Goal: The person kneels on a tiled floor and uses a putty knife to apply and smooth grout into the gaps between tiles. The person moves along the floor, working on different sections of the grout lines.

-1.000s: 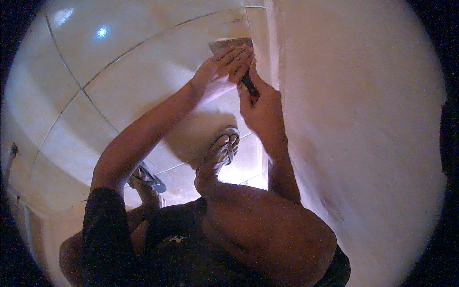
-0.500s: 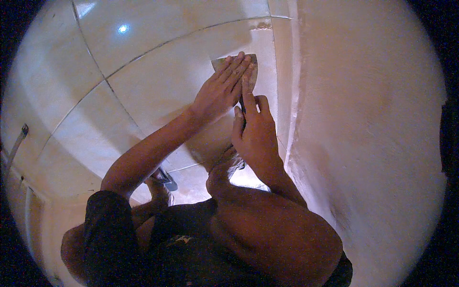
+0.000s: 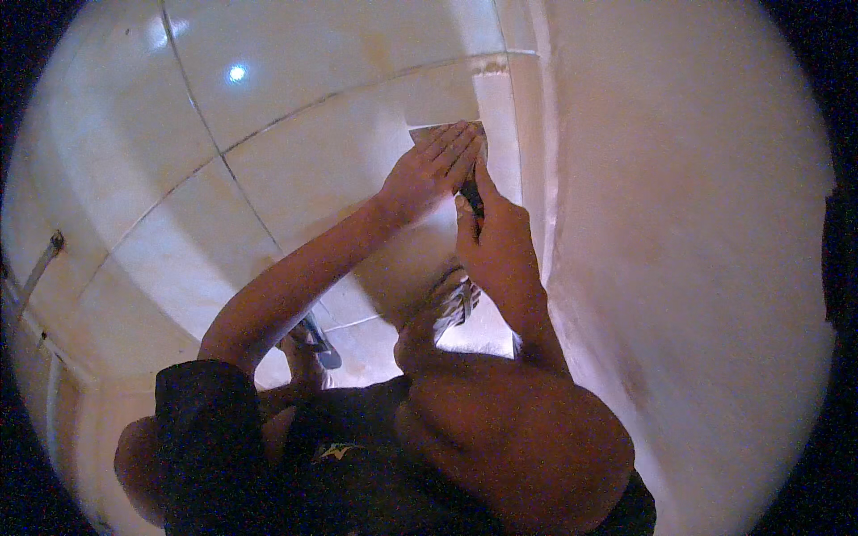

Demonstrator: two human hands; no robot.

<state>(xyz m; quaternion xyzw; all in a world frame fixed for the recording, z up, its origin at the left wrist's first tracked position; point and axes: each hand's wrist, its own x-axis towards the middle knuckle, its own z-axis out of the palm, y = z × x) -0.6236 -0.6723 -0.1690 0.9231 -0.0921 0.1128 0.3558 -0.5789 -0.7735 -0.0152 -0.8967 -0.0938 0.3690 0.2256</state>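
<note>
A wide-bladed scraper [image 3: 424, 136] lies low against the floor tile, beside the strip along the wall's foot. Over its blade my left hand [image 3: 427, 173] rests flat, fingers stretched side by side toward the blade's front edge. My right hand [image 3: 502, 239] is closed around the dark handle, its index finger reaching forward to the blade. Both hands meet at the tool, and the left one hides much of the blade. Whether any material sits under the blade cannot be seen.
Glossy beige floor tiles [image 3: 313, 147] with dark joints spread ahead and to the left. A plain wall [image 3: 697, 214] rises close on the right. Near my left foot is a dark object [image 3: 323, 348]. A thin pipe-like piece [image 3: 37, 275] stands at the far left.
The whole view has shifted, so floor and hands appear lower and slightly right. My left fingers lie closer together over the blade; the scraper shows little movement against the tile.
</note>
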